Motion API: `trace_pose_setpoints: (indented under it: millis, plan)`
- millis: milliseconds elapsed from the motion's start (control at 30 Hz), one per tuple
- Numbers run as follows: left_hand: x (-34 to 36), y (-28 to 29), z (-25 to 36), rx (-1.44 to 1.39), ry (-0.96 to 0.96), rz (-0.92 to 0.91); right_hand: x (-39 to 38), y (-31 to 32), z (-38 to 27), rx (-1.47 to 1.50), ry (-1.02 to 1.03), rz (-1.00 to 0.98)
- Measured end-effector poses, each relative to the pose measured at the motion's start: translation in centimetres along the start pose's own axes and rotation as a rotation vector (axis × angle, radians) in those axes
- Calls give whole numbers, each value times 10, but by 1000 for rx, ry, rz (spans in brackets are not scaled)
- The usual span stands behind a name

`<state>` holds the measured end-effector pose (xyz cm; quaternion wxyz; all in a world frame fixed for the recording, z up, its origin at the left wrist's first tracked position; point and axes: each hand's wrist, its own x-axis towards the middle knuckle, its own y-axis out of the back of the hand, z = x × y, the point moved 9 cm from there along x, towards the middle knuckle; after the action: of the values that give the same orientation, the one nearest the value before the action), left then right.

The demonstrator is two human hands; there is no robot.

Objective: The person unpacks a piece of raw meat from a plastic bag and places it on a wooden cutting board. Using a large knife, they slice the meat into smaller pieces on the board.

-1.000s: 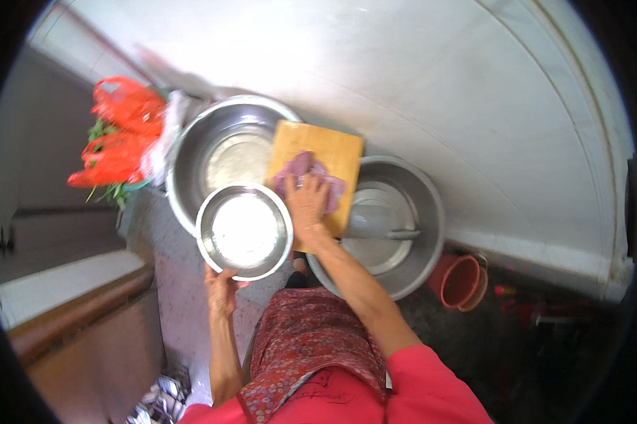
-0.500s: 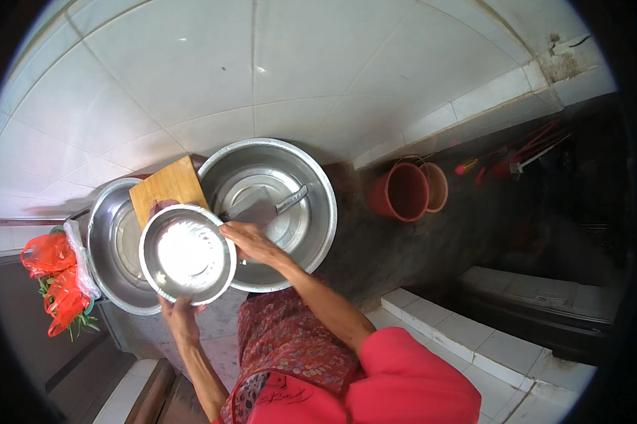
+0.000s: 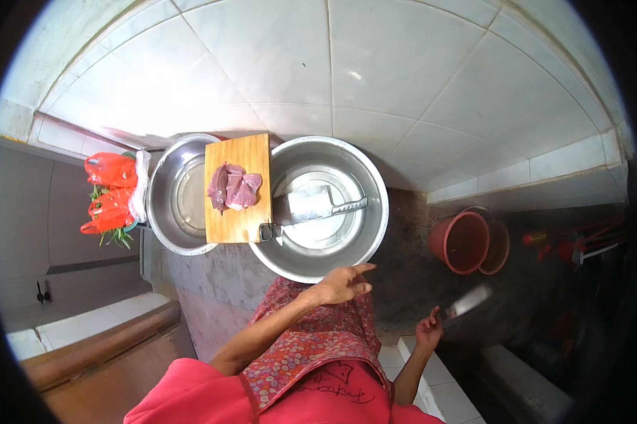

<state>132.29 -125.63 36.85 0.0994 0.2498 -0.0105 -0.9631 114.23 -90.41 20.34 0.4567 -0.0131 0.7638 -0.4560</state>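
My left hand [image 3: 338,285] is in front of the large metal basin [image 3: 378,233], its fingers apart and holding nothing. Farther right, my right hand [image 3: 429,329] closes on a blurred pale blade-shaped thing [image 3: 472,300], too smeared to name surely. Inside the large basin lies a cleaver [image 3: 310,205], its metal handle toward the right. A wooden cutting board [image 3: 238,152] bridges the two basins, bearing pieces of raw meat [image 3: 234,186]. At the board's near right corner is a dark loop-ended thing [image 3: 266,232]. The shiny metal bowl seen earlier is out of view.
A second metal basin [image 3: 164,226] stands left of the board. Beside it are red plastic bags [image 3: 112,208] with greens. Red buckets [image 3: 461,242] stand on the floor at right. A white tiled wall [image 3: 290,78] rises behind the basins, and a tiled ledge [image 3: 435,374] is at lower right.
Both hands have left the metal bowl, which is gone from view. They have moved right, away from the board. The meat is now uncovered. The whole view has shifted.
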Motion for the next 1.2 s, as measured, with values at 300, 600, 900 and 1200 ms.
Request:
trace_pose_setpoints:
  millis: [300,600,900,1200]
  plan:
    - [-54,45,-102,-123,437,409,7,-51,16,-969,220,369]
    - [-143,75,-122,-858,89,1047,-6,-256,306,-1469,-235,-682]
    - [-266,101,-169,-1055,146,1500,80,-241,410,-2209,-130,-1139]
    - [-328,110,-227,-1040,311,1502,208,-168,413,-2891,637,-1312]
